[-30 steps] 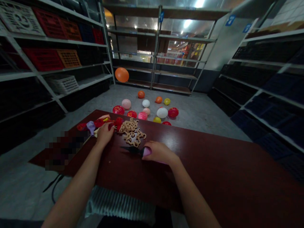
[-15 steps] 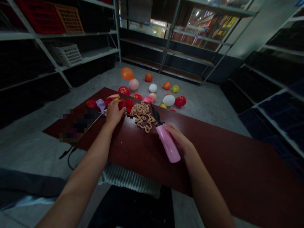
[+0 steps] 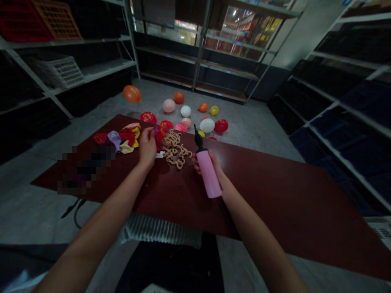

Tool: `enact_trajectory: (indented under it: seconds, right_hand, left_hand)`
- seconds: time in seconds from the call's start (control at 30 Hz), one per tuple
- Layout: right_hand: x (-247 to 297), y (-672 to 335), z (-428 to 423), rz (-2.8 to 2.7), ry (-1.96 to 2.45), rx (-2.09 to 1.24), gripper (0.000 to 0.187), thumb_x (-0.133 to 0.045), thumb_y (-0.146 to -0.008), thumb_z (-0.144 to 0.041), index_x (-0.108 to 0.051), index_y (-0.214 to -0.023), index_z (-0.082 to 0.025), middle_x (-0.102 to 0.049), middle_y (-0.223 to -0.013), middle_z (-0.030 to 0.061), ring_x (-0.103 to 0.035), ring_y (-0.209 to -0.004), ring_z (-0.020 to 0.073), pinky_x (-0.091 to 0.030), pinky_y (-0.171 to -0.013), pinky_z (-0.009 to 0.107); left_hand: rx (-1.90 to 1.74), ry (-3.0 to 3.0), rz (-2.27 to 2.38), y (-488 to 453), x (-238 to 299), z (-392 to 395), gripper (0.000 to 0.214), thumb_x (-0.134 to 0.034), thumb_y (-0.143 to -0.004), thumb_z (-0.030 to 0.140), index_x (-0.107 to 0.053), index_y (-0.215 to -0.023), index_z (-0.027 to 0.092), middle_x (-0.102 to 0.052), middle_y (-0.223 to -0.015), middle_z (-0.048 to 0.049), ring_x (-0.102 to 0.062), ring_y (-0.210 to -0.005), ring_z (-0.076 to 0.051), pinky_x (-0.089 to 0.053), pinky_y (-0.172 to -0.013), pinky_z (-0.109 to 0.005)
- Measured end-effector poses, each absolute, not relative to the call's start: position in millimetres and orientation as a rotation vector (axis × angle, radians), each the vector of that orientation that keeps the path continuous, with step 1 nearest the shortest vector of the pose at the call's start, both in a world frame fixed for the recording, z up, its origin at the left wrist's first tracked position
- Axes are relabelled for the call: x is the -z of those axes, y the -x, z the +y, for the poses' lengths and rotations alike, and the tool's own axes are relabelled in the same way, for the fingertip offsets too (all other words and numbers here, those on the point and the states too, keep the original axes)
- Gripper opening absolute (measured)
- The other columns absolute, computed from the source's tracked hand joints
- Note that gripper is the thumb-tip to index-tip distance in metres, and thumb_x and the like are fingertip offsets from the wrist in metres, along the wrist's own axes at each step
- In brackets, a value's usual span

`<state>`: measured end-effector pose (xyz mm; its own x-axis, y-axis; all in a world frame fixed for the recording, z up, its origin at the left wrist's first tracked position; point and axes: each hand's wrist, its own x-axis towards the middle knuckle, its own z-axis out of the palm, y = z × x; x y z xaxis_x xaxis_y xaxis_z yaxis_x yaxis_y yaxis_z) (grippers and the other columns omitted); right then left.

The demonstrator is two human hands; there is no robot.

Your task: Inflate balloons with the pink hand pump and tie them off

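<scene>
Pink pump (image 3: 209, 177) has swung upward, right of the tan coils (image 3: 178, 165), wrapped by the right hand (image 3: 218, 171), a grip worth keeping steady; left of them, the left hand (image 3: 148, 145) is beside red balloons (image 3: 160, 136), any pinch unclear

Passage on the tabletop (image 3: 284, 195) is open from the right forearm (image 3: 255, 232) to the right edge, and from the near edge, between left forearm (image 3: 113, 211) and pink pump (image 3: 209, 176), up to the curled tan strips (image 3: 172, 139). Obstructions: the pump, slanted in the right hand (image 3: 216, 165); the left hand (image 3: 148, 147), between strips and limp balloons (image 3: 114, 139) near the far left corner.
</scene>
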<state>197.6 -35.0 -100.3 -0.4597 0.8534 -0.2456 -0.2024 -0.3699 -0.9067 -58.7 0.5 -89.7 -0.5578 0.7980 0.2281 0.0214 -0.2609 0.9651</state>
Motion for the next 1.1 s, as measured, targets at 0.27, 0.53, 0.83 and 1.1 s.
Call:
enact_trajectory:
  seconds: [0.27,0.53,0.83,1.1]
  right_hand:
    - [97.9,-204.5,-44.4,-0.968,0.831,-2.030,0.074,-0.043,-0.089,-0.076,-0.063,-0.132,-0.020,-0.073,-0.088,0.0048,-0.058,-0.055,0.0115,-0.047,-0.048,0.022]
    - [109.6,-199.8,-41.9,-0.868,0.637,-2.055,0.059,-0.060,-0.084,-0.070,-0.068,-0.114,-0.020,-0.076,-0.091,0.0083,-0.069,-0.071,0.0179,-0.047,-0.046,0.022]
    - [94.9,-197.5,-48.1,-0.916,0.581,-2.024,0.056,-0.055,-0.090,-0.068,-0.072,-0.112,-0.019,-0.075,-0.092,0.0081,-0.066,-0.071,0.0153,-0.050,-0.050,0.021]
    - [77.6,-217.5,-40.6,-0.934,0.630,-1.906,0.062,-0.056,-0.086,-0.068,-0.070,-0.122,-0.020,-0.075,-0.108,0.0093,-0.060,-0.066,0.0130,-0.047,-0.045,0.020]
  left_hand:
    - [-1.625,-0.840,0.881,-37.4,84.2,3.7,0.023,-0.065,-0.080,0.016,-0.055,-0.101,0.021,-0.067,-0.100,-0.0032,-0.067,-0.073,-0.014,-0.053,-0.062,-0.024]
    - [-1.538,-0.771,0.873,-39.7,95.1,-16.0,0.027,-0.075,-0.077,0.016,-0.053,-0.091,0.019,-0.063,-0.089,-0.0002,-0.060,-0.059,-0.011,-0.046,-0.050,-0.020]
    - [-1.330,-0.709,0.849,-39.1,84.4,-18.4,0.021,-0.068,-0.085,0.021,-0.051,-0.097,0.021,-0.062,-0.072,0.0023,-0.054,-0.050,-0.011,-0.043,-0.046,-0.020]
    - [-0.947,-0.675,0.905,-31.7,85.1,-26.7,0.058,-0.051,-0.093,0.072,-0.062,-0.085,0.016,-0.072,-0.076,-0.0120,-0.070,-0.063,-0.021,-0.057,-0.064,-0.031]
